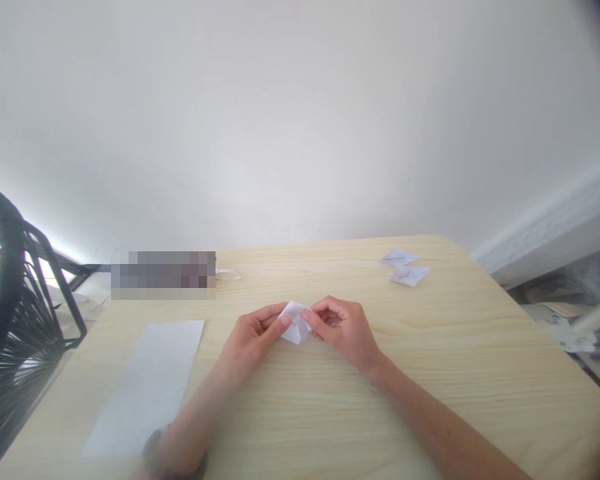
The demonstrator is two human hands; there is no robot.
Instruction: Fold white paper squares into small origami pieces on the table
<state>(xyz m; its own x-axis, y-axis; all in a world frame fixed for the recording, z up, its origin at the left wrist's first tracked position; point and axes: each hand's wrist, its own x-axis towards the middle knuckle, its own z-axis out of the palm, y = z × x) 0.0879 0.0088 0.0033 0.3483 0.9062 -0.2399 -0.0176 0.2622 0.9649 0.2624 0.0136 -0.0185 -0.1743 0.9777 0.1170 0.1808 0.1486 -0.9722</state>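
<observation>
A small folded piece of white paper [295, 322] is held between both hands just above the pale wooden table [430, 373]. My left hand [255, 333] pinches its left side with thumb and fingers closed. My right hand [341, 327] pinches its right side, fingers curled around it. Both forearms rest over the table near the front edge.
A flat white sheet of paper [147, 387] lies at the left of the table. Two small folded white paper pieces [405, 267] lie at the far right corner. A black wire chair [10, 320] stands at the left. A white wall rises behind the table.
</observation>
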